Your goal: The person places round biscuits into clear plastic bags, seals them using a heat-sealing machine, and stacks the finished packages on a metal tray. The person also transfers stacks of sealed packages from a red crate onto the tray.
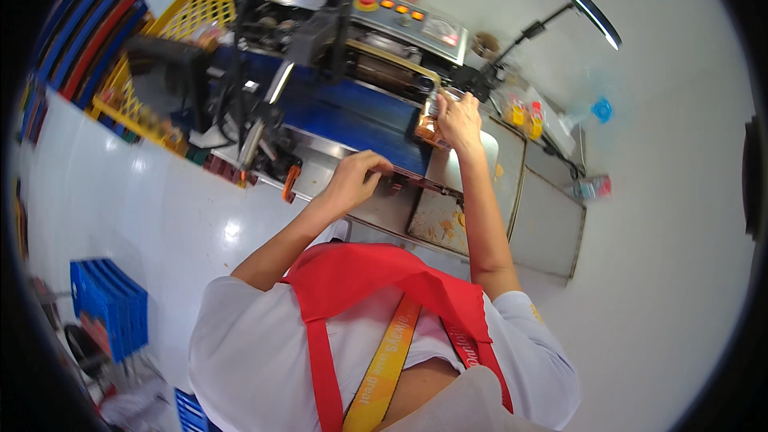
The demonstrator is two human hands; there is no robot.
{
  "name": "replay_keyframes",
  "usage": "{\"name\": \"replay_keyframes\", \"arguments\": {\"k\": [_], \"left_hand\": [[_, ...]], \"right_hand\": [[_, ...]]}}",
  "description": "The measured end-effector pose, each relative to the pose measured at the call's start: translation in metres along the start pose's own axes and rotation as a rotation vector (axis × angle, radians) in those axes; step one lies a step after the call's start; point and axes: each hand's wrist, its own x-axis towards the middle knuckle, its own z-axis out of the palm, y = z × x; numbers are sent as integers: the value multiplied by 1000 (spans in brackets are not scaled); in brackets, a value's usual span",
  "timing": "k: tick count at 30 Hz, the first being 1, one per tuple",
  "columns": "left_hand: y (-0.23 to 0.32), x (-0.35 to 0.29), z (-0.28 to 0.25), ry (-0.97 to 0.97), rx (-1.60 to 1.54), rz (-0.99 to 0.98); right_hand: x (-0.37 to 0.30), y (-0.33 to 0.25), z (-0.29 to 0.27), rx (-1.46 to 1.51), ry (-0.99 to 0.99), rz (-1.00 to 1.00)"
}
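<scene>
My right hand [458, 118] is closed on a small brown and clear packet [428, 126] at the right end of the blue conveyor belt [352, 116]. Its fingers point away from me, and part of the packet is hidden beneath them. Near the belt's front edge is my left hand [352, 180], its fingers loosely bent with the thumb apart and nothing seen in them. The belt runs leftward under the dark frame of a machine [320, 40].
Behind the belt stands a control panel [412, 20] with a red knob and lit orange buttons. A stained metal tray [438, 220] lies close to my right forearm. A ring lamp [588, 8] rises at the right; a yellow crate [120, 112] sits left.
</scene>
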Motion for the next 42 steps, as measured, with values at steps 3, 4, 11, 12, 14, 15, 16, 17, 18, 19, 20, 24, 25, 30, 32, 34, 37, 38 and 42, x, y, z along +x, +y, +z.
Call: {"name": "replay_keyframes", "arguments": {"k": [3, 4, 11, 12, 14, 15, 16, 17, 18, 19, 20, 24, 25, 30, 32, 34, 37, 38, 42], "left_hand": [[7, -48, -3, 30, -3, -114], [7, -65, 0, 42, -31, -168], [-21, -203, 36, -127, -78, -489], [-20, -223, 36, -199, -86, -523], [-15, -255, 25, -258, -99, -639], [-25, -273, 24, -235, -114, -674], [-32, -289, 21, -221, -130, -701], [-35, -297, 13, -207, -102, -689], [-37, -306, 4, -180, -98, -717], [-36, -308, -7, -162, -94, -731], [-38, -313, -20, -147, -86, -752], [-59, -341, -83, -103, -100, -756], [-71, -353, -101, -94, -34, -746], [-86, -419, -214, 94, 104, -786], [-93, -446, -240, 177, 134, -840], [-95, -467, -261, 214, 185, -899], [-100, -476, -289, 261, -17, -945], [-102, -474, -301, 269, -84, -944], [-140, -445, -368, 199, 18, -919]], "right_hand": [[6, 0, 10, -2, 22, -13], [6, 1, 16, 23, 112, -33], [14, -14, 30, 299, 337, -15], [15, -7, 41, 305, 379, -8], [17, 1, 54, 393, 357, 51], [16, -2, 52, 391, 343, 73], [11, -4, 50, 533, 352, 98], [5, -14, 43, 576, 423, 100], [-2, -18, 36, 526, 476, 89], [-6, -22, 22, 505, 579, 97], [-10, -29, 6, 436, 701, 80], [-46, -152, -76, 688, 916, -130], [-49, -183, -88, 792, 971, -208], [-85, -357, -97, 1162, 1010, -450], [-101, -434, -80, 1143, 863, -502], [-114, -498, -61, 1105, 573, -653], [-125, -586, -25, 996, 60, -884], [-122, -609, -1, 945, 0, -944], [-80, -672, 103, 665, -73, -908]]}}
